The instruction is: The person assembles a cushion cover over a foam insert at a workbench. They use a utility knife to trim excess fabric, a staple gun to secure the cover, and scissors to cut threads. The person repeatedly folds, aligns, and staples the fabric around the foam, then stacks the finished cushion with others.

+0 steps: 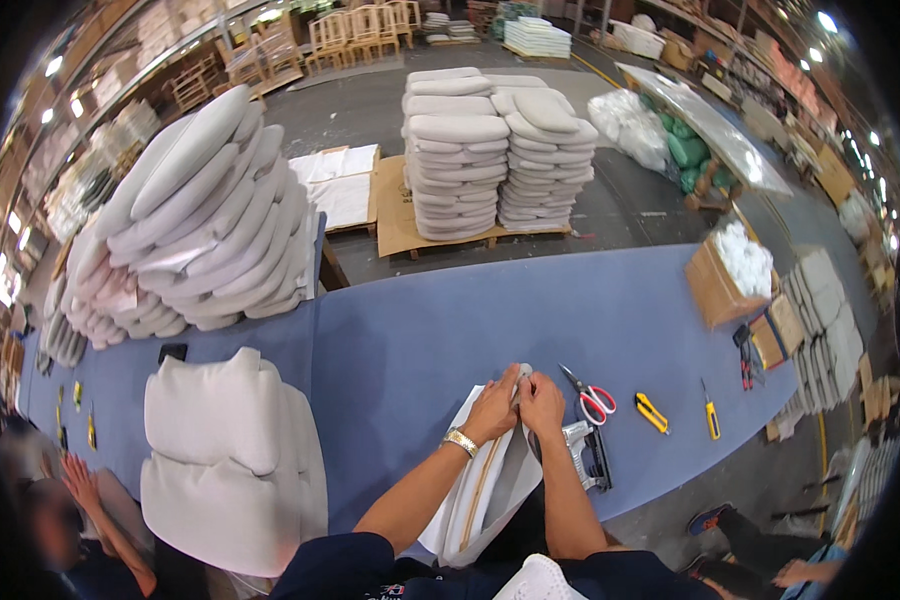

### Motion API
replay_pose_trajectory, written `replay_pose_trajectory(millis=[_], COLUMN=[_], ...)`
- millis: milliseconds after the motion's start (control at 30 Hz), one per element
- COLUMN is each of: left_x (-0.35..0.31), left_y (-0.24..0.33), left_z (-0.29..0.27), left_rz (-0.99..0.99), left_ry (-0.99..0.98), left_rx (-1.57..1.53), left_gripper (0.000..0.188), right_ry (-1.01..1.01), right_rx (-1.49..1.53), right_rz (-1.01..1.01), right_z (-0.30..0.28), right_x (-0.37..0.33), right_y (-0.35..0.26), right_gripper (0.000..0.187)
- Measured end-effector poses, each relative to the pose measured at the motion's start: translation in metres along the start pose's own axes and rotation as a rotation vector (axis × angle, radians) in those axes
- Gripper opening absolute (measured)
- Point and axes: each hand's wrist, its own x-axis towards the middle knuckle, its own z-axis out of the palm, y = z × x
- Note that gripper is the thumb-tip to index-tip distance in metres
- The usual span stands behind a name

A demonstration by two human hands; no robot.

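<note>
A pale upholstered panel with a tan strip along its edge stands in front of my body, over the near table edge. My left hand, a gold watch at its wrist, closes on the panel's far end. Right beside it, my right hand pinches the grey fabric at that same end. Just right of my right forearm lies a silver and black staple gun. Red-handled scissors rest beyond it, then a yellow utility knife and a yellow-handled screwdriver.
Pale seat cushions lie stacked on the blue table to my left, with a taller pile behind. A cardboard box of white stuffing stands far right, near pliers. Another person's hand is at lower left.
</note>
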Motion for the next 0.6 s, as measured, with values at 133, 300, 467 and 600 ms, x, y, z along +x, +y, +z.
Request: replay_pose_trajectory(millis=[133,300,467,600], left_x=[-0.002,-0.005,-0.006,-0.011], left_y=[-0.002,0.005,0.004,0.013], left_z=[-0.001,-0.004,0.006,0.005], left_rz=[-0.008,0.021,0.084,0.059], left_ry=[0.046,0.115,0.216,0.227], left_rx=[-0.004,-0.016,-0.039,0.055], left_gripper=[0.076,0.068,0.064,0.063], right_ry=[0.022,0.010,0.083,0.101], right_rx=[0.047,0.091,0.212,0.271], right_rz=[0.006,0.089,0.106,0.113], right_z=[0.003,-0.001,0.004,-0.005], right_x=[-0.002,-0.006,-0.013,-0.013], right_y=[-0.004,-0.006,0.010,0.005], right_gripper=[0.031,0.033,0.031,0.033])
